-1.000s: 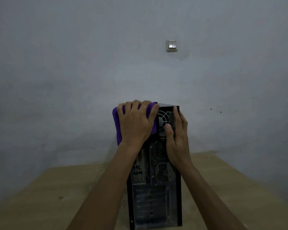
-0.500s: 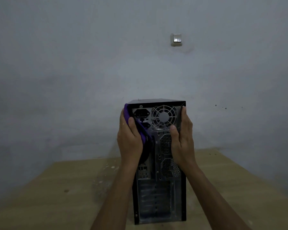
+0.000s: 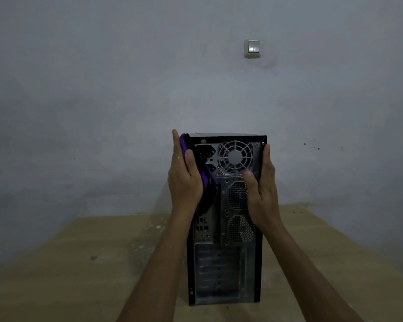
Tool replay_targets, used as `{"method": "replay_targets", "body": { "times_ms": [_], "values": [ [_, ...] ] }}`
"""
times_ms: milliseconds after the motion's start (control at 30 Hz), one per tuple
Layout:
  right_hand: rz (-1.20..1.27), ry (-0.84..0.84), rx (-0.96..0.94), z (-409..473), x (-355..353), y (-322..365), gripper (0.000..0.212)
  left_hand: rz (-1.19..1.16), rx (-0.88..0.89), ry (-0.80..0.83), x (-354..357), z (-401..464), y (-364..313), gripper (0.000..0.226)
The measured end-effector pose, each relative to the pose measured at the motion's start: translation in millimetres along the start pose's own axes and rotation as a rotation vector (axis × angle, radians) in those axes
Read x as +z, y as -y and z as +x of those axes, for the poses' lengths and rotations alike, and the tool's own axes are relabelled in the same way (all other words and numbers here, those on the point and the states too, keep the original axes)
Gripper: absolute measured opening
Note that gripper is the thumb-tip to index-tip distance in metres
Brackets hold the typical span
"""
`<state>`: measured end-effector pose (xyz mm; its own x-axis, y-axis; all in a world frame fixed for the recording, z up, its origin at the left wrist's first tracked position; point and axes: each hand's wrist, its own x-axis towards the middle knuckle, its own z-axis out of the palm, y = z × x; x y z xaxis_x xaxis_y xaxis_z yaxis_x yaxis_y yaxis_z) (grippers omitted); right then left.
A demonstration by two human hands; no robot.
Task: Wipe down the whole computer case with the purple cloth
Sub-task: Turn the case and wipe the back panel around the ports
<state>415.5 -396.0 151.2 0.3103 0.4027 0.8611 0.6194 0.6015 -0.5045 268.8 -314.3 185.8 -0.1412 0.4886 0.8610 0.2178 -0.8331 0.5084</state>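
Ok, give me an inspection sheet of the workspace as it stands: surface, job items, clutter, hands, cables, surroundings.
Surface: wooden table, with pale specks and a dark spot left of the case.
Job's things: black computer case stands upright, rear panel toward the camera; purple cloth lies against its upper left side.
Clutter: nothing seen beyond the specks.
Hands: left hand presses the cloth flat against the case's left side, thumb over the cloth at the rear edge; right hand rests bare on the upper right edge, thumb on the rear panel.
Cables: nothing seen; the rear sockets look unplugged.
Surroundings: plain grey wall with a light switch.
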Motion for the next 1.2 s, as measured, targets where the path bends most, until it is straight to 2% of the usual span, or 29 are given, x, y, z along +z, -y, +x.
{"method": "replay_targets", "body": {
  "times_ms": [133,367,500,633,800,1000,1200],
  "values": [
    [0.029,-0.003,-0.004,-0.7,-0.5,1.9,0.069,-0.031,0.029,0.013,-3.5,-24.8,9.7,0.056],
    [0.047,-0.037,0.184,-51.4,5.4,-25.4,0.066,-0.017,-0.073,0.106,-12.6,-103.2,40.5,0.051],
    [0.038,-0.033,0.270,-65.4,6.5,-36.2,0.067,-0.055,-0.079,0.106,-13.9,-87.5,30.3,0.049],
    [0.039,-0.017,0.267,-66.1,7.1,-32.8,0.065,-0.035,-0.030,0.061,-8.7,-64.6,32.4,0.053],
    [0.059,-0.004,0.248,-68.5,5.7,-35.2,0.067,-0.023,0.001,0.105,-7.5,-80.8,45.4,0.059],
    [0.043,0.000,0.249,-70.0,6.0,-33.6,0.067,0.008,-0.165,0.217,-19.8,-162.6,75.4,0.057],
    [0.051,-0.013,0.288,-73.7,4.7,-34.9,0.068,-0.018,-0.226,0.244,-27.0,-156.0,59.9,0.053]
  ]
}}
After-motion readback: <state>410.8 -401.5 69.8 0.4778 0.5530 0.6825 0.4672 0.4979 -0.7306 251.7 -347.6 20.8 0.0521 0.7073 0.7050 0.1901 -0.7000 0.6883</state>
